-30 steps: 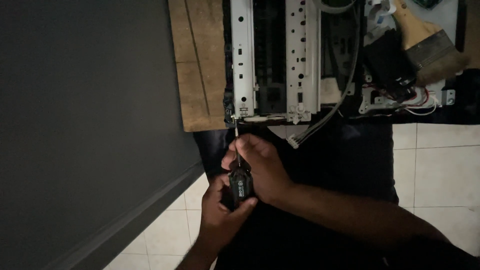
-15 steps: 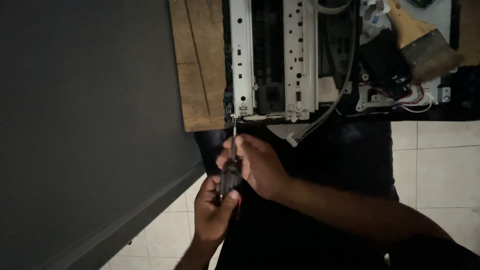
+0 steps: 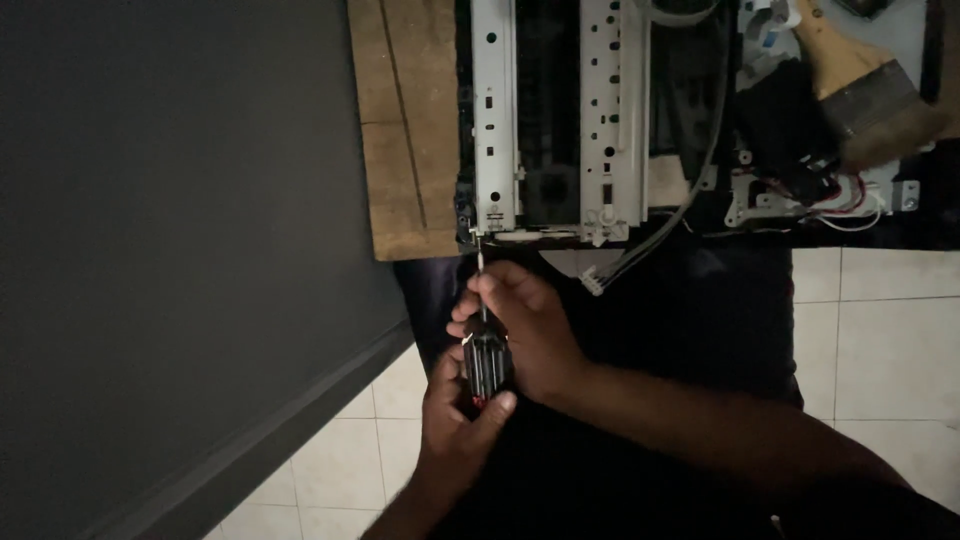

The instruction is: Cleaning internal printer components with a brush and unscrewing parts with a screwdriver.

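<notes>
A screwdriver (image 3: 487,355) with a dark handle and thin metal shaft points up at the near left corner of an opened device chassis (image 3: 495,120) with pale metal rails. My left hand (image 3: 455,425) wraps the handle's end from below. My right hand (image 3: 525,325) grips the upper handle and shaft, fingers curled round it. The tip touches the frame's edge at a screw. The chassis lies on a wooden board (image 3: 405,130).
A flat grey ribbon cable (image 3: 640,245) with a white plug hangs off the chassis edge. A paintbrush (image 3: 865,85) with a wooden handle lies at the top right. A dark wall fills the left. Pale floor tiles (image 3: 880,330) show below, with dark cloth under my arms.
My left hand has shifted its hold round the handle's end, and the view has drifted a little. The screwdriver tip stays at the same corner.
</notes>
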